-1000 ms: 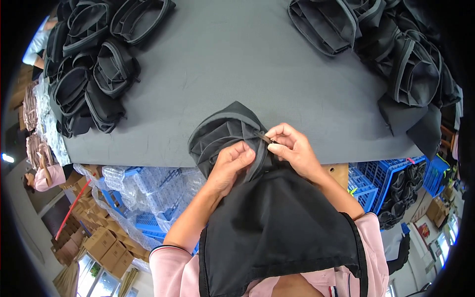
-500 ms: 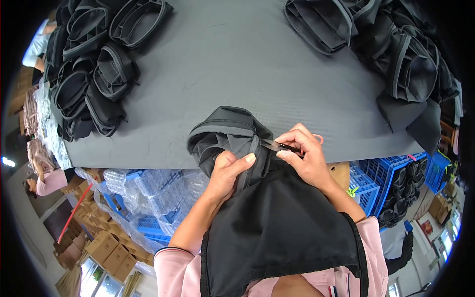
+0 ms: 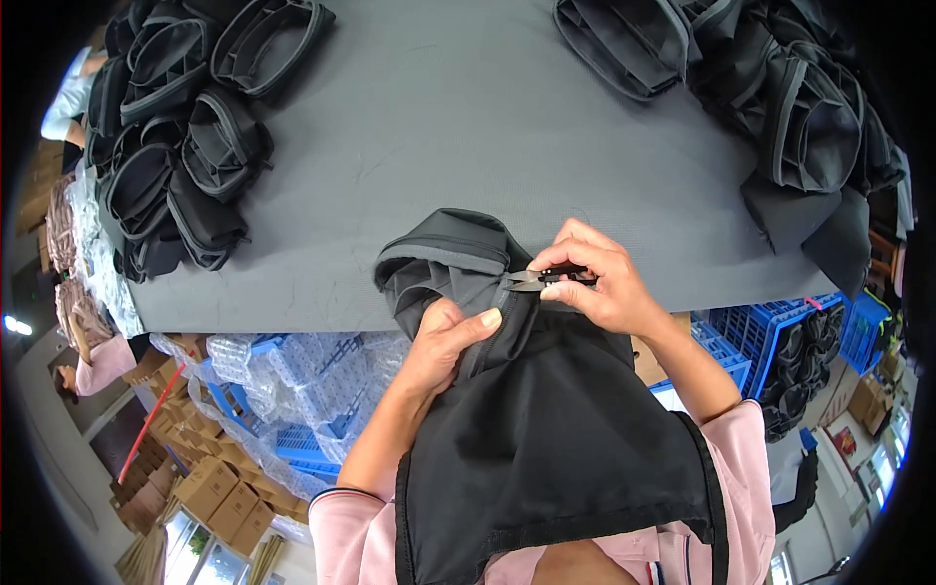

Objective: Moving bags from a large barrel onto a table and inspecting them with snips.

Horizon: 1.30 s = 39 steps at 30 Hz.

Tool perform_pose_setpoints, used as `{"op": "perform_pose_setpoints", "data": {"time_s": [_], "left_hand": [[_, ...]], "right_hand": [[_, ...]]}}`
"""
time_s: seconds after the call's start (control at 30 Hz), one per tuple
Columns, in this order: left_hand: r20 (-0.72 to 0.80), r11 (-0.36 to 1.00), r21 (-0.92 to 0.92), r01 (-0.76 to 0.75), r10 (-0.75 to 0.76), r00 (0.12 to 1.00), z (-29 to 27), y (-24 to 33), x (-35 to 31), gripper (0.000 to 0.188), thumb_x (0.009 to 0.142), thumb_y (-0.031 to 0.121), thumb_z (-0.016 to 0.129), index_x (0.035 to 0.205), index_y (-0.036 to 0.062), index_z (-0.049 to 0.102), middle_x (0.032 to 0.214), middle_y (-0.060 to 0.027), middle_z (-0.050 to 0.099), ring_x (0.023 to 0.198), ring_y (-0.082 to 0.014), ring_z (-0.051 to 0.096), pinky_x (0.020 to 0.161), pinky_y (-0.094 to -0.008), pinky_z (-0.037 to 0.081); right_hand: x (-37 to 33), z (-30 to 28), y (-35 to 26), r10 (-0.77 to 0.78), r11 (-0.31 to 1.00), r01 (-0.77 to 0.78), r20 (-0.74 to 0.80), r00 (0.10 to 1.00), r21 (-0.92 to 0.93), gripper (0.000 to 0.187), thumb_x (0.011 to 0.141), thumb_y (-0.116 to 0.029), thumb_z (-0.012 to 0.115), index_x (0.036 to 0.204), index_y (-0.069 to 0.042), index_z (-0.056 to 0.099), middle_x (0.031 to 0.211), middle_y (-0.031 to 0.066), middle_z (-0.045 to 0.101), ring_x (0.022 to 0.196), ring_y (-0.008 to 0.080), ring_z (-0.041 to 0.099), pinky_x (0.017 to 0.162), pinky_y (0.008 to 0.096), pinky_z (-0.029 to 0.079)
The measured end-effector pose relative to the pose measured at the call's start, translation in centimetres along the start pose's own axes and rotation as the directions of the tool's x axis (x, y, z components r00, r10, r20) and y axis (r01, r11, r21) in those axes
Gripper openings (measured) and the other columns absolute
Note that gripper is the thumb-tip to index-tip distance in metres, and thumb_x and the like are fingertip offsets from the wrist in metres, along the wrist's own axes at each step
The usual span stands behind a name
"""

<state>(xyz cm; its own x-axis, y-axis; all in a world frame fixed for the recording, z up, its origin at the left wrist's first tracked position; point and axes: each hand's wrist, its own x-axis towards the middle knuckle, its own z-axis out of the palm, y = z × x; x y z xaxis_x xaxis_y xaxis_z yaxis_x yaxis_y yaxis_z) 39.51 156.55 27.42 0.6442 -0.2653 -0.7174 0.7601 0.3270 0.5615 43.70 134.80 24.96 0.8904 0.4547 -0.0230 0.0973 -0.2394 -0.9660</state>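
Note:
A black zippered fabric pouch [image 3: 444,240] with inner folds hangs over the near edge of the table. My left hand [image 3: 450,343] grips its near side, thumb lying on the zipper edge and the other fingers hidden in or behind the fabric. In my right hand [image 3: 600,278] is a small pair of thread snips [image 3: 556,279] with black handles. Their metal blades are parted and point left, with the tips at the pouch's zipper seam. Whether a thread lies between the blades is too small to tell.
Black pouches [image 3: 219,141] are heaped at the table's far left, and more pouches [image 3: 814,117] at its right. Below the grey table [image 3: 468,127] stand blue crates [image 3: 746,336], bubble wrap [image 3: 292,375] and cardboard boxes [image 3: 219,502]. Other people [image 3: 102,363] are at the left.
My right hand has turned and risen slightly, and the snips' blades now show parted at the zipper seam. My left hand keeps its hold on the pouch.

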Motion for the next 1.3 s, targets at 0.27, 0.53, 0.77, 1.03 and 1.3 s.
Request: {"op": "perform_pose_setpoints", "data": {"time_s": [0.27,0.53,0.77,1.03,1.3], "left_hand": [[0.019,0.999,0.018,0.029,-0.029,0.999,-0.4,-0.3,0.2,0.025,0.083,0.016,0.065,0.073,-0.0059,0.065,0.073,-0.0068,0.064,0.064,-0.0081,0.057,0.055,-0.0204,0.044],[0.029,0.999,-0.012,0.049,-0.049,0.998,-0.2,-0.1,0.3,0.023,0.083,0.015,0.065,0.073,-0.0057,0.063,0.074,-0.0088,0.065,0.064,-0.0098,0.059,0.057,-0.0211,0.046],[-0.139,0.972,-0.22,-0.079,0.049,0.989,0.1,0.8,1.9,0.023,0.082,0.016,0.066,0.069,0.003,0.053,0.077,-0.0082,0.062,0.066,-0.0134,0.059,0.06,-0.0267,0.05],[-0.369,0.688,-0.619,-0.379,0.172,0.914,-1.0,4.1,8.3,0.031,0.095,0.03,0.044,0.104,0.0013,0.052,0.104,-0.0084,0.059,0.097,-0.0209,0.057,0.092,-0.0366,0.045],[-0.084,0.937,0.293,-0.191,0.224,0.971,-1.9,2.5,7.8,0.031,0.088,0.027,0.059,0.102,-0.0003,0.056,0.093,-0.0102,0.06,0.086,-0.016,0.057,0.078,-0.0292,0.047]], "right_hand": [[0.3,0.3,0.2,-0.069,0.997,0.067,-0.052,0.996,-0.035,0.018,0.07,-0.013,0.07,0.086,-0.007,0.065,0.075,0.0013,0.052,0.062,0.0157,0.051,0.054,0.0286,0.04],[0.4,0.0,0.4,-0.11,0.99,0.106,-0.042,0.993,-0.089,0.016,0.07,-0.009,0.069,0.086,-0.007,0.066,0.072,0.0014,0.053,0.062,0.0164,0.051,0.053,0.029,0.04],[1.3,0.7,-1.4,0.169,0.964,-0.151,-0.069,0.983,0.218,0.015,0.072,-0.001,0.067,0.087,-0.001,0.064,0.082,0.0014,0.05,0.073,0.0085,0.049,0.061,0.0217,0.038],[2.3,3.1,-1.4,0.147,0.989,-0.138,-0.335,0.931,0.051,0.029,0.072,-0.011,0.073,0.093,-0.004,0.054,0.079,0.0003,0.046,0.068,0.0103,0.046,0.061,0.0252,0.041],[4.9,4.1,0.9,0.097,0.985,-0.142,-0.356,0.929,-0.101,0.02,0.074,-0.011,0.066,0.085,-0.002,0.052,0.071,0.0091,0.06,0.062,0.0219,0.061,0.058,0.0309,0.047]]}}
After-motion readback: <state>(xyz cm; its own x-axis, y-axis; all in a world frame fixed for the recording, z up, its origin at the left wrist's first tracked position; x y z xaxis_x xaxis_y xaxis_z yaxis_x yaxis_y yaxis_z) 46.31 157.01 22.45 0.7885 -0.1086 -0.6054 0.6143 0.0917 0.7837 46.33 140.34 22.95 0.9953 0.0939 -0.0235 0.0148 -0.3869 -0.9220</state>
